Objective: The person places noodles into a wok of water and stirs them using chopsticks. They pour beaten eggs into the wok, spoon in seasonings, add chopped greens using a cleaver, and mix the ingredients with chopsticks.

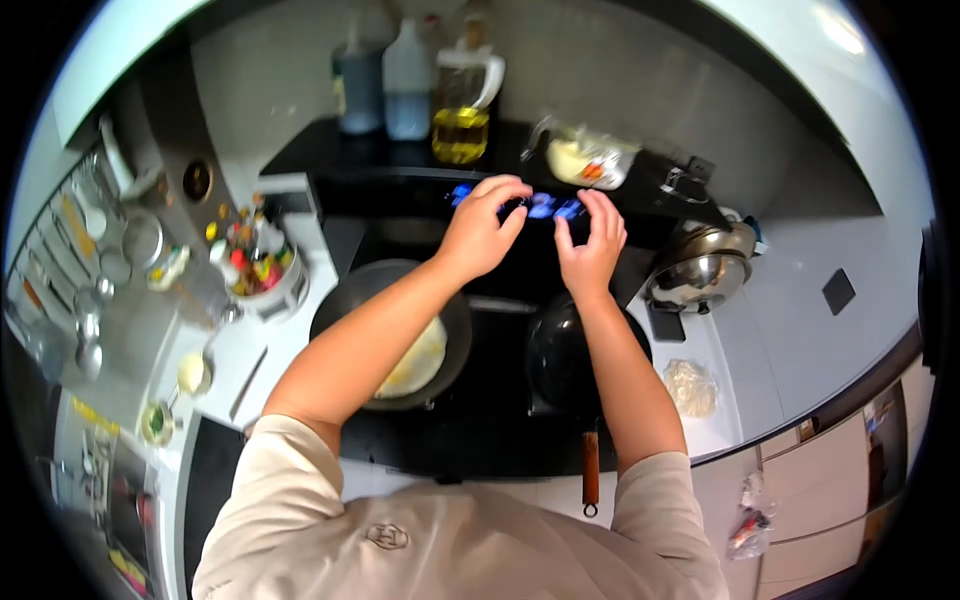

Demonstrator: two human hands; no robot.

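- Left hand (482,225) is up at the back of the stove, fingers curved, thumb well away from them, nothing visible in its grasp.
- Right hand (592,238) sits just beside it, thumb and fingers spread, also holding nothing; the two hands are apart.
- Between them glows a glossy black control panel with blue lights (541,206), set beyond the cooktop under the rear shelf; whether any fingertip actually meets it, I cannot tell.
- Now, how that panel handles: it looks fixed, stiff and smooth, perhaps slippery under greasy fingers; I'd judge it offers nothing to lift, just a flat face for a light fingertip.
- Under the left forearm, a round dark frying pan (456,340) carries a thin pale-yellow disc of food (420,362), which looks light, soft and easily torn.
- By the right forearm, another round black pan (557,350) rests on the stove; a reddish-brown wooden handle (590,470) points toward the person, seemingly its natural grip.
- Further back, a clear jug of yellow oil (461,130) stands on the black shelf (300,150).
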